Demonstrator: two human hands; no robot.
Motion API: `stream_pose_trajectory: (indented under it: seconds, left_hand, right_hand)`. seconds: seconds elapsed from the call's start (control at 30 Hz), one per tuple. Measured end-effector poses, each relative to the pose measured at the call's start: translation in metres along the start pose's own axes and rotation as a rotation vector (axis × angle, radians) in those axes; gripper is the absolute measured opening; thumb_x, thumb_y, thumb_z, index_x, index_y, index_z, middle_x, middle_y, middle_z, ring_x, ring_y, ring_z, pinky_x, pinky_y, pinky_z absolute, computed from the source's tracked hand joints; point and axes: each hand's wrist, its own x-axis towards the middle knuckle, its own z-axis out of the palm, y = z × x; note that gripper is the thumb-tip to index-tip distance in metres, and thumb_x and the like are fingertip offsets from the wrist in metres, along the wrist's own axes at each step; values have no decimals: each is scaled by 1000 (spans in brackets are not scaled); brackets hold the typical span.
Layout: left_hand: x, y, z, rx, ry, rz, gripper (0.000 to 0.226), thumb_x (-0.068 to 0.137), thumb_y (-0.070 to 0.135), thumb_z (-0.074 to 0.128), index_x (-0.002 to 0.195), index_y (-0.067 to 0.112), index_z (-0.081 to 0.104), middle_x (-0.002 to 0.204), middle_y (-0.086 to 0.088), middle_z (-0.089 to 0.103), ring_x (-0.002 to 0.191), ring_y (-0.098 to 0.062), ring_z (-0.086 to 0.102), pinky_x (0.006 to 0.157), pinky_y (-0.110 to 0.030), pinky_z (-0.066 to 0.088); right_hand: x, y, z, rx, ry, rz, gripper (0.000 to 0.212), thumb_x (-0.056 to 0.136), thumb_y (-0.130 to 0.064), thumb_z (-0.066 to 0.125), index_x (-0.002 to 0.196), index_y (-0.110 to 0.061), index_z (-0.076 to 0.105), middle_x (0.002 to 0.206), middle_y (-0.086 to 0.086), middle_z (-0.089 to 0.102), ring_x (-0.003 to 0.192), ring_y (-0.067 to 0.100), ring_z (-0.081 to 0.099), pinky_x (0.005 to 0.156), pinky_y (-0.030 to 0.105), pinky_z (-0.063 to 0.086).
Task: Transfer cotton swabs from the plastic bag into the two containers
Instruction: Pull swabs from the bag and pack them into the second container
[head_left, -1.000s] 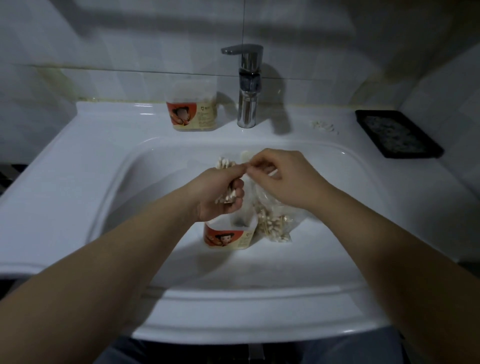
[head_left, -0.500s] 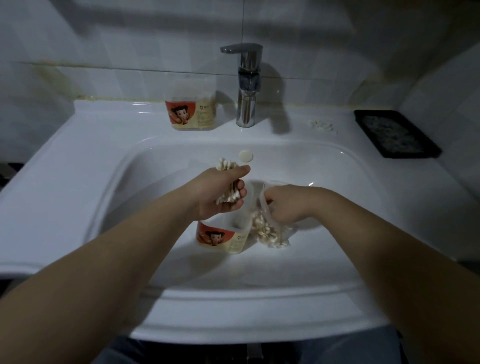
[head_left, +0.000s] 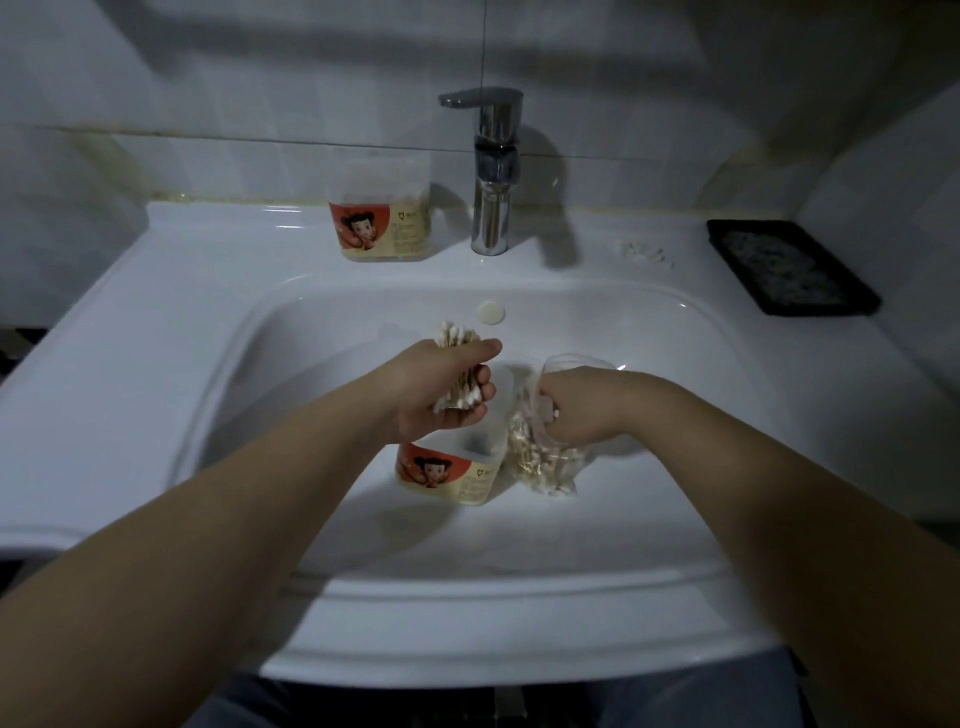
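Handling cotton swabs (head_left: 456, 335) over a white sink (head_left: 156, 338).

Clamped in the left hand (head_left: 441, 395), above the open container (head_left: 452, 470) at the middle of the basin: a thick bundle of swabs, tips poking out top and bottom. Just beside that container, on its right: the plastic bag (head_left: 545, 467), with the right hand (head_left: 576, 410) pushed inside, fingers curled, grip impossible to make out. Farther back, along the rear edge: a second container (head_left: 382, 218) left of the faucet (head_left: 493, 171), loose swabs (head_left: 641, 252) to its right, a black tray (head_left: 789, 265) at the far right corner.
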Motion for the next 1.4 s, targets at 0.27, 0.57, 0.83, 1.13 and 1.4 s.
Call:
stream_pose_trajectory:
  seconds: [0.27,0.57,0.83,1.13,1.4]
  left_hand:
    - [5,-8,2,17,-5,-12,21,98,28,67,83,18,56,68,1,60,63,-12,61,64,-27,55]
    - [6,-10,6,-15,-26,44,21,98,27,67,83,18,56,70,-1,59,66,-14,60,67,-28,55]
    - [5,-9,8,-4,-27,104,19,99,26,66,85,16,56,72,-2,59,69,-15,62,68,-29,55]
    - [3,-9,10,36,-29,138,15,100,23,65,87,15,61,73,-2,64,69,-14,64,72,-32,55]
    - [-5,-4,16,114,-136,281,16,104,23,57,97,13,66,101,-12,76,85,-19,71,71,-31,56]
  right_hand:
    - [0,-1,-1,71,-47,-26,35,87,-2,49,56,-16,41,56,-1,40,52,13,37,46,22,30]
    - [-2,10,-2,53,17,-6,34,85,-8,53,53,-17,46,46,-5,43,45,9,41,47,23,33]
    - [3,20,1,-5,135,15,16,85,-25,63,70,-18,63,68,-1,59,66,19,56,57,28,42]
    - [7,25,0,44,191,7,19,89,-11,55,73,-13,64,74,2,60,69,23,60,67,34,50]
    - [0,18,-8,98,379,-18,17,86,-13,52,74,-25,53,88,5,63,77,25,62,71,38,54]
